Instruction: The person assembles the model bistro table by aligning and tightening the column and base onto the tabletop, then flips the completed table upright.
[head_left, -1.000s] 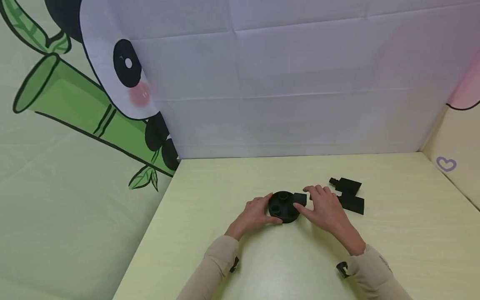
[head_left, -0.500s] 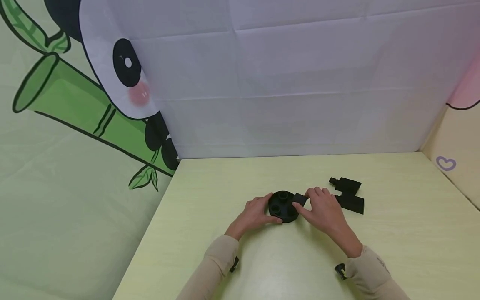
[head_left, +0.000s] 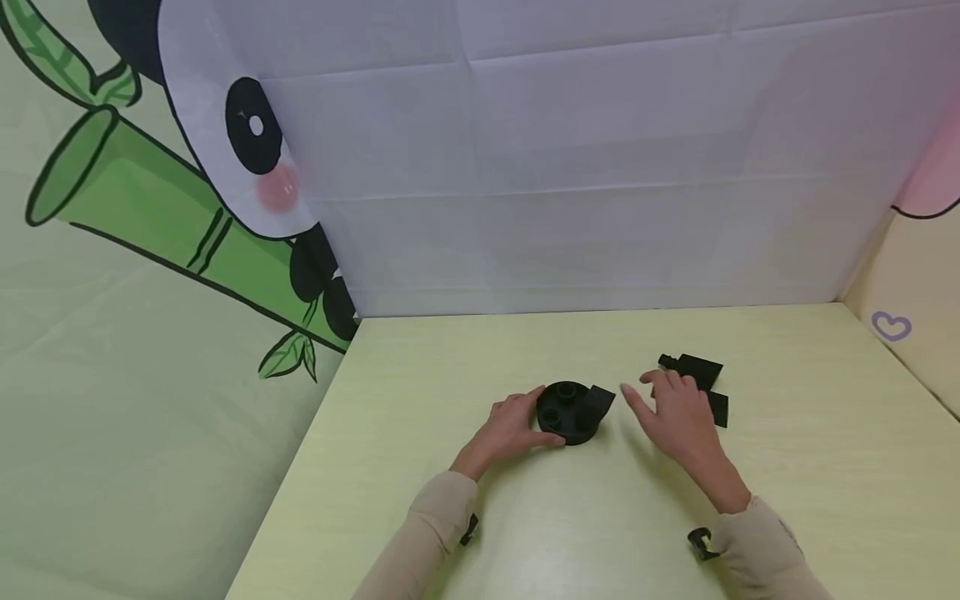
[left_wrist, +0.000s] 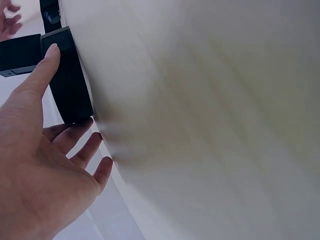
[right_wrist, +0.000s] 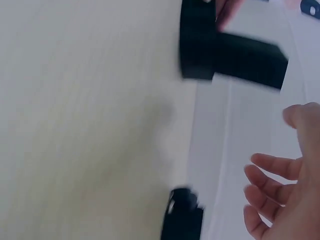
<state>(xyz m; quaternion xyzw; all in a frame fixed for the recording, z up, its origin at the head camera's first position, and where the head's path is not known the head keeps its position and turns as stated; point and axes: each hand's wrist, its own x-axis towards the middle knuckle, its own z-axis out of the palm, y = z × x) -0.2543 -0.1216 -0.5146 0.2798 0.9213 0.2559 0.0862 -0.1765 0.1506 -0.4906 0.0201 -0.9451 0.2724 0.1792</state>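
Observation:
A round black base point(head_left: 567, 421) with raised ring-shaped sockets lies on the table. My left hand point(head_left: 508, 427) grips its left side; in the left wrist view the thumb is on top of the base point(left_wrist: 72, 80) and the fingers curl at its lower edge. A black block-shaped piece point(head_left: 600, 401) stands up from the base's right side, turned at an angle. To the right of it, my right hand point(head_left: 681, 418) holds nothing, thumb and fingers spread apart, and partly hides two loose black pieces. In the right wrist view the block piece point(right_wrist: 250, 60) stands apart from the fingertips.
The two loose pieces, an upper one point(head_left: 701, 369) with a narrow peg and a lower one point(head_left: 718, 408), lie on the pale table point(head_left: 585, 525) behind my right hand. A white printed cloth point(head_left: 600, 167) rises at the table's back edge.
My right hand let go of the block piece and moved right towards the loose pieces. The block piece turned slightly on the base and stays there. My left hand kept its hold.

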